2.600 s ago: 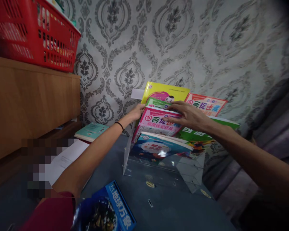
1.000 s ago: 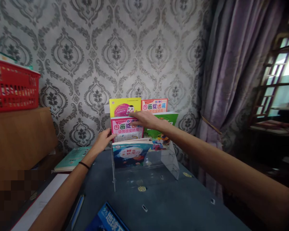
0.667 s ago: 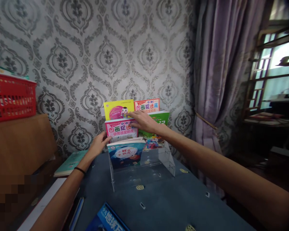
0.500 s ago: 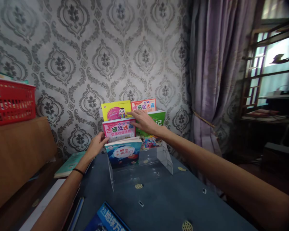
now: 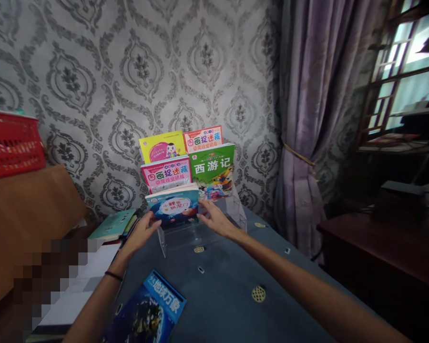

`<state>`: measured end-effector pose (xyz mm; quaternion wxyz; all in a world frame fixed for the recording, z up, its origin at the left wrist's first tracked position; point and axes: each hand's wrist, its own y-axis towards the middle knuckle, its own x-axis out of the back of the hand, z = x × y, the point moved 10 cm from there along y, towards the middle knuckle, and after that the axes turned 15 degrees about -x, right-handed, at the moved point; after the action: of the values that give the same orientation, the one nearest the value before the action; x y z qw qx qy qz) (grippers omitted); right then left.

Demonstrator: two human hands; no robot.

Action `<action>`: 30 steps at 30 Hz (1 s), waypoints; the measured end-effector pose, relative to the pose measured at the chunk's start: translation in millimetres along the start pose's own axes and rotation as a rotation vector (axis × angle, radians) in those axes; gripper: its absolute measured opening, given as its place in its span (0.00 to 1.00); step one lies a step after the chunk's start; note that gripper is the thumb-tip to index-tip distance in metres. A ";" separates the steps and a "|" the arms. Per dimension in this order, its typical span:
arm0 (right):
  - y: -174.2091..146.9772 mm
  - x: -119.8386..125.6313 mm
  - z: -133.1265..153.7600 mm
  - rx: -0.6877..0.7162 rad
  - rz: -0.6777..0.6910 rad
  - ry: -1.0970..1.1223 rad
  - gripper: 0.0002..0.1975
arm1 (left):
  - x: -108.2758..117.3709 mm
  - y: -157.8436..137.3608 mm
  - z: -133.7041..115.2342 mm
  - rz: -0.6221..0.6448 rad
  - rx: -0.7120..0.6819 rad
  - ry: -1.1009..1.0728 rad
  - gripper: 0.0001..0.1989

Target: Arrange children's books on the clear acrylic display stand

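Note:
A clear acrylic tiered stand holds several children's books. At its front is a blue picture book, leaning slightly back. My left hand is at this book's left edge, thumb in front and fingers behind the edge. On its right edge is my right hand, fingers and thumb closed against the side. Behind stand a pink book and a green book. Farther back are a yellow book and an orange-red book. Their lower parts are hidden by the books in front.
Another blue book lies flat on the dark tablecloth. To the left are a teal book on a pile, a brown box and a red plastic basket. A patterned wall and purple curtain stand behind.
My right hand has come down from the rear books to the front blue book's right edge. My left hand has moved from the pink book to its left edge. The view has shifted.

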<state>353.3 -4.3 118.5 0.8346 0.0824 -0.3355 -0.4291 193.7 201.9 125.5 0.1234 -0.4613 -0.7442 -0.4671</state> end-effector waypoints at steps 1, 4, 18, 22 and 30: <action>3.1 -5.0 -3.5 -0.016 0.000 0.034 0.21 | -1.8 1.1 0.1 -0.013 0.020 0.014 0.20; 10.9 -17.0 -11.1 -0.054 -0.003 0.108 0.13 | -2.5 3.5 -0.3 -0.061 0.055 0.058 0.21; 38.2 16.4 56.5 -0.010 0.021 0.502 0.23 | 8.8 10.2 -2.1 -0.095 0.062 0.199 0.25; 46.6 30.9 80.2 0.048 0.063 0.500 0.24 | 8.3 8.3 0.5 -0.102 0.085 0.161 0.25; 33.8 11.6 48.9 0.015 0.111 0.501 0.19 | 18.8 20.4 -18.6 -0.206 0.068 0.074 0.22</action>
<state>349.5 15.0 175.8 0.9133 0.1736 -0.1256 -0.3464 195.2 200.4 158.9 0.1178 -0.3602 -0.7981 -0.4685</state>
